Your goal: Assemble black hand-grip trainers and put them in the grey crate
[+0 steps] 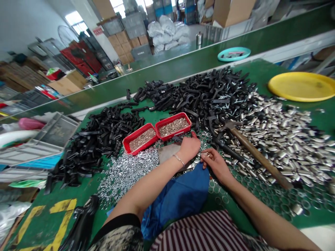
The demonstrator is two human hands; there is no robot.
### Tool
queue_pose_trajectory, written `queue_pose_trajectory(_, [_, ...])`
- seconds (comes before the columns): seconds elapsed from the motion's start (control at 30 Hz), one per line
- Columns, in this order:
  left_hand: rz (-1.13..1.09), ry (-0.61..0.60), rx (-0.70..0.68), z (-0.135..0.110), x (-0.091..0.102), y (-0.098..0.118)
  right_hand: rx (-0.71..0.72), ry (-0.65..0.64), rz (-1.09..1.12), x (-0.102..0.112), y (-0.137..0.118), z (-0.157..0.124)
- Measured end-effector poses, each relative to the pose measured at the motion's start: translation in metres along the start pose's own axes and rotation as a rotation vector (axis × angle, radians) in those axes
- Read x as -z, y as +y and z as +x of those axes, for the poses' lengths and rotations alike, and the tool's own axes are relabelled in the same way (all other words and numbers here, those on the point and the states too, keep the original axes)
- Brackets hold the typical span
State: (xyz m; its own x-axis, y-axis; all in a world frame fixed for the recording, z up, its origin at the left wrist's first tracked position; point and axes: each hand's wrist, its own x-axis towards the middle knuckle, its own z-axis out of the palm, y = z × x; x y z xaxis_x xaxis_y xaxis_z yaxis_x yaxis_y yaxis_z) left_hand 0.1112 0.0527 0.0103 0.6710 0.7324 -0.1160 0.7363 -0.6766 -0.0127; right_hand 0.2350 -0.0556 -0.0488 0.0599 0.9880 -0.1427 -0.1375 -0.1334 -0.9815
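My left hand is curled over the right end of a flat grey metal plate. Its fingertips are mostly hidden; a black part and a small red bit show beside it, and what it grips is unclear. Just to its right, my right hand has thumb and fingers pinched together above the blue cloth. A small shiny ring shape shows at those fingers, either held or worn. Loose metal rings lie around both hands. Two red trays of small metal pins stand just beyond.
Piles of black plastic parts cover the back and left. Silver nuts lie left of the plate, metal sleeves at right. A wooden-handled hammer rests across the right pile. A yellow lid sits at far right.
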Motion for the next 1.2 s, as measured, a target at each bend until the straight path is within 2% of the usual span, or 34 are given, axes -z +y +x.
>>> queue_pose_trajectory(0.17, [-0.019, 0.065, 0.064, 0.009, -0.005, 0.002, 0.011, 0.010, 0.018, 0.002, 0.000, -0.001])
queue_pose_trajectory(0.3, [-0.099, 0.113, 0.106, 0.004, 0.002, -0.017, -0.023, 0.014, 0.093, 0.009, -0.003, -0.004])
queue_pose_trajectory(0.37, [-0.262, 0.168, 0.135, -0.008, 0.006, -0.030, -0.048, -0.019, 0.145, 0.012, -0.009, -0.003])
queue_pose_trajectory(0.43, [-0.611, 0.231, 0.172, -0.026, 0.008, -0.040, -0.059, -0.089, 0.180, 0.011, -0.018, 0.001])
queue_pose_trajectory(0.5, [-0.974, 0.267, 0.222, -0.048, 0.008, -0.043, -0.065, -0.176, 0.201, 0.004, -0.031, 0.008])
queue_pose_trajectory(0.57, [-1.162, 0.276, 0.288, -0.069, 0.006, -0.041, -0.090, -0.255, 0.235, -0.008, -0.044, 0.016])
queue_pose_trajectory(0.67, [-1.267, 0.289, 0.364, -0.094, 0.005, -0.038, -0.172, -0.364, 0.327, -0.028, -0.056, 0.025])
queue_pose_trajectory(0.77, [-1.317, 0.267, 0.360, -0.109, 0.006, -0.043, -0.271, -0.442, 0.392, -0.042, -0.057, 0.029])
queue_pose_trajectory(0.97, [-1.367, 0.237, 0.292, -0.127, 0.009, -0.056, -0.439, -0.532, 0.461, -0.047, -0.051, 0.030])
queue_pose_trajectory(1.07, [-1.354, 0.247, 0.248, -0.129, 0.006, -0.056, -0.339, -0.520, 0.326, -0.047, -0.057, 0.033])
queue_pose_trajectory(1.13, [-1.361, 0.266, 0.251, -0.126, -0.001, -0.055, -0.156, -0.489, 0.123, -0.046, -0.064, 0.038])
queue_pose_trajectory(1.2, [-1.355, 0.345, 0.324, -0.124, -0.011, -0.056, 0.023, -0.467, -0.081, -0.043, -0.071, 0.044])
